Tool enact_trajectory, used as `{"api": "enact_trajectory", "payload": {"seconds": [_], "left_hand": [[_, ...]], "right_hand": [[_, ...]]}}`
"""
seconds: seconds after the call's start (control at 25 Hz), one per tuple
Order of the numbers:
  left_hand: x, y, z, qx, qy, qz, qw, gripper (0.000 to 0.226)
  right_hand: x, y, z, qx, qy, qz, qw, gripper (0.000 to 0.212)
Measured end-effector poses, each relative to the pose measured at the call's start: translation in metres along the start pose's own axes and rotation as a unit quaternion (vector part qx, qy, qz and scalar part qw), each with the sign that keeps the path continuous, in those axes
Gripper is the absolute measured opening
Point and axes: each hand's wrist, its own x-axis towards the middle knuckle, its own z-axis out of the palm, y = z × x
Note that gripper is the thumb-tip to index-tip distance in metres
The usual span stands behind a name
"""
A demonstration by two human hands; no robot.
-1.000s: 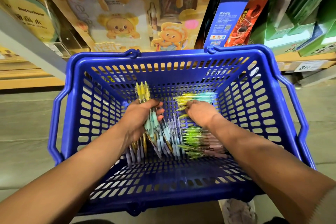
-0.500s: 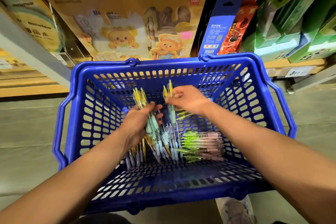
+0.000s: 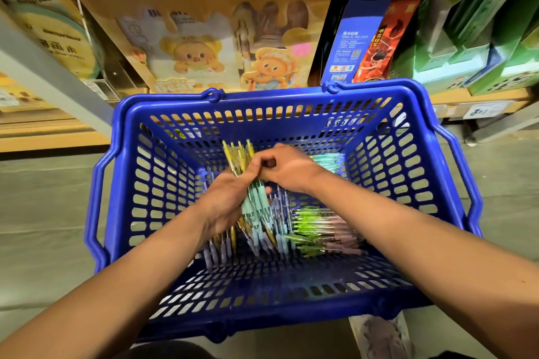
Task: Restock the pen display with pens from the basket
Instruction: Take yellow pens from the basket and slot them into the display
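While you are reaching both arms down into the blue basket [image 3: 262, 102] filling the middle of the frame, your left hand [image 3: 224, 201] is wrapping its fingers round a bundle of pens [image 3: 254, 204], holding it tilted with the yellow tops pointing toward the upper left and the teal grips showing below your knuckles. Your right hand [image 3: 288, 169] is coming in from the right, its fingers curling tight and pinching the same bundle near the yellow ends, so both hands are touching at centre frame. Loose pens are lying on the basket floor: green pens [image 3: 315, 221] are sitting just right of the bundle, purple pens [image 3: 217, 251] are resting below your left wrist, and pale teal pens [image 3: 326, 159] are peeking out behind your right hand. Along the top of the frame, a box with cartoon bears [image 3: 204, 46] is standing on a shelf, and a price tag [image 3: 478, 110] is showing at the right.
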Motion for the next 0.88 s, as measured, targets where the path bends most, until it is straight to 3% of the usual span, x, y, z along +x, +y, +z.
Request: {"api": "enact_trajectory", "payload": {"seconds": [0.08, 0.12, 0.2, 0.28, 0.32, 0.4, 0.44, 0.52, 0.64, 0.8, 0.88], "left_hand": [[-0.003, -0.001, 0.001, 0.0, -0.024, 0.0, 1.0, 0.037], [-0.003, -0.001, 0.001, -0.003, -0.032, 0.001, 0.999, 0.039], [-0.002, 0.001, 0.001, 0.019, -0.023, 0.004, 1.0, 0.06], [0.002, 0.004, 0.0, 0.044, 0.006, -0.009, 0.999, 0.09], [0.003, 0.004, -0.001, 0.041, 0.012, -0.015, 0.999, 0.097], [0.004, 0.006, -0.003, 0.023, 0.022, -0.018, 0.999, 0.086], [0.005, 0.006, -0.005, 0.023, 0.031, -0.022, 0.999, 0.076], [0.005, 0.004, -0.008, 0.027, 0.04, -0.03, 0.998, 0.061], [0.006, 0.002, -0.009, 0.027, 0.04, -0.03, 0.998, 0.051], [0.007, 0.002, -0.008, 0.004, 0.046, -0.023, 0.999, 0.054], [0.009, 0.001, -0.007, -0.006, 0.048, -0.018, 0.999, 0.061]], "right_hand": [[0.0, 0.007, 0.003, 0.092, -0.022, 0.029, 0.995, 0.006], [-0.001, 0.008, 0.003, 0.16, -0.038, 0.057, 0.985, 0.027], [0.0, 0.015, -0.001, 0.285, -0.095, 0.109, 0.947, 0.047], [0.003, 0.029, -0.012, 0.334, -0.089, 0.138, 0.928, 0.044], [0.005, 0.038, -0.019, 0.29, -0.059, 0.151, 0.943, 0.041], [0.008, 0.063, -0.03, 0.022, 0.003, 0.164, 0.986, 0.031], [0.007, 0.075, -0.031, -0.134, 0.005, 0.164, 0.977, 0.026], [0.003, 0.093, -0.027, -0.321, -0.026, 0.136, 0.937, 0.045], [0.0, 0.109, -0.02, -0.393, -0.016, 0.073, 0.916, 0.065], [0.002, 0.116, -0.01, -0.507, 0.005, -0.014, 0.862, 0.044], [0.001, 0.116, -0.006, -0.497, 0.002, -0.002, 0.868, 0.035]]}}
